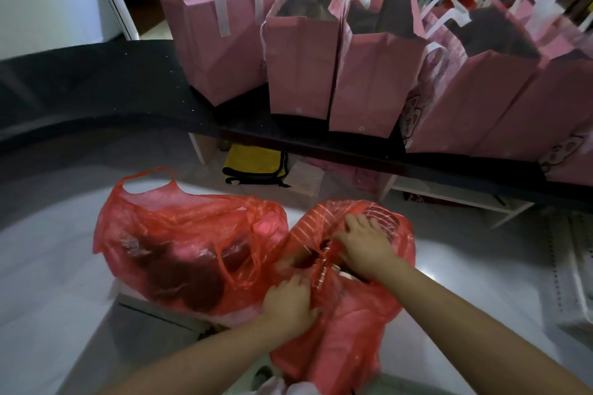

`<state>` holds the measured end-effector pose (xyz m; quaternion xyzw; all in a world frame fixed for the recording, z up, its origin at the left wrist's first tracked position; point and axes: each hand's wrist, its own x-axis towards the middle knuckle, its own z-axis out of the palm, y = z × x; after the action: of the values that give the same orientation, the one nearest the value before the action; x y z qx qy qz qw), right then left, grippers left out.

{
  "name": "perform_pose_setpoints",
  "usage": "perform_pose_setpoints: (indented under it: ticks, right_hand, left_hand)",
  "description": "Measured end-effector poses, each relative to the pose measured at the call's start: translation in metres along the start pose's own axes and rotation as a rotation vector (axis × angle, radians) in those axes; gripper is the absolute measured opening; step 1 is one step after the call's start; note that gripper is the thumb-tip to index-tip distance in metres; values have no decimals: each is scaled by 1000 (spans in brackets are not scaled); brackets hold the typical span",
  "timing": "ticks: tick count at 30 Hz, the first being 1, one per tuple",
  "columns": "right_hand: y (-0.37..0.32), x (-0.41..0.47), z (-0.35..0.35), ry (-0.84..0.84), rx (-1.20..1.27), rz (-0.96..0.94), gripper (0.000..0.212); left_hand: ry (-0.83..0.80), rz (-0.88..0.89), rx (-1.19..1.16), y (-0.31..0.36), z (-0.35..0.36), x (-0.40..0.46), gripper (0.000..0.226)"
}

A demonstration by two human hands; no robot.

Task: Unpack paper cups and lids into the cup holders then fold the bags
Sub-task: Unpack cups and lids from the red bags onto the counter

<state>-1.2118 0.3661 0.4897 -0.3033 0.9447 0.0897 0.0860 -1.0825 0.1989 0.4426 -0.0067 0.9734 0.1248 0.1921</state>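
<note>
Two red plastic bags lie in front of me on a pale surface. The left red bag (179, 244) is full and untouched, with one handle loop sticking up. My left hand (290, 305) grips the gathered plastic of the right red bag (349, 327) near its knotted mouth. My right hand (365, 244) lies on top of that bag with fingers bent, tugging at the knot. Dark round shapes show through the plastic; what they are cannot be told. No cup holder is in view.
Several pink paper bags (305, 67) with white handles stand open on a black counter (96, 86) beyond. A yellow cloth (253, 163) lies on the shelf under the counter. A white rack (574, 269) is at the right edge.
</note>
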Motion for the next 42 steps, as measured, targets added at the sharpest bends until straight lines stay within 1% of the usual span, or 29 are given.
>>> perform_pose_setpoints:
  ticks: [2,4,7,8,11,13,16,19,21,23,25,26,27,28,29,31,33,34,35,36,38,40,42]
  right_hand:
    - [6,2,-2,-32,-32,46,33]
    - [11,1,-2,-73,-45,80,34]
    - [23,-8,2,-89,-28,165,36]
    - [29,-14,5,-91,-4,207,36]
    - [49,-38,16,-91,54,367,35]
    - [63,-57,23,-93,91,472,33]
    - [79,-84,33,-114,155,580,23]
    - [86,-103,33,-78,249,738,18]
    - [92,-114,29,-15,309,849,15]
    - [101,-125,27,69,344,920,13]
    - [111,-134,26,200,386,957,13]
    - [116,-139,26,265,415,961,15]
    - [120,-143,25,319,445,955,17]
    - [123,-147,24,357,471,943,17]
    - [126,-149,21,378,484,927,17]
    - [128,-150,15,366,464,895,13]
    - [125,-146,8,321,453,869,16]
    - [123,-142,4,314,467,857,19]
    - [120,-138,1,325,485,838,22]
    - [117,-133,-2,345,499,813,24]
    - [109,-122,-7,379,520,759,24]
    - [101,-110,-10,384,524,702,23]
    - [94,-99,-10,372,520,634,21]
  left_hand:
    - [62,46,-4,0,1,4,49]
    - [112,72,-53,-2,-2,9,41]
    - [136,48,-101,-8,-8,22,25]
    - [151,46,-122,-9,-11,27,24]
    - [208,64,-239,-8,-23,45,39]
    - [243,72,-283,-2,-33,62,30]
    - [246,141,-350,14,-51,83,19]
    - [273,193,-439,21,-66,94,9]
    - [217,212,-466,17,-76,97,5]
    - [72,260,-588,8,-85,95,16]
    - [-119,301,-770,3,-94,91,23]
    - [-175,304,-805,4,-97,89,22]
    - [-182,313,-806,7,-98,87,19]
    - [-120,338,-755,11,-97,87,24]
    - [-20,378,-654,17,-95,88,36]
    - [152,526,-390,33,-90,86,55]
    - [203,686,-147,52,-84,85,63]
    - [190,720,-7,58,-80,85,64]
    - [144,714,126,63,-76,86,64]
    - [78,669,232,65,-73,85,62]
    - [-46,540,364,62,-74,80,55]
    - [-89,418,466,52,-77,73,51]
    - [-102,321,535,38,-81,65,52]
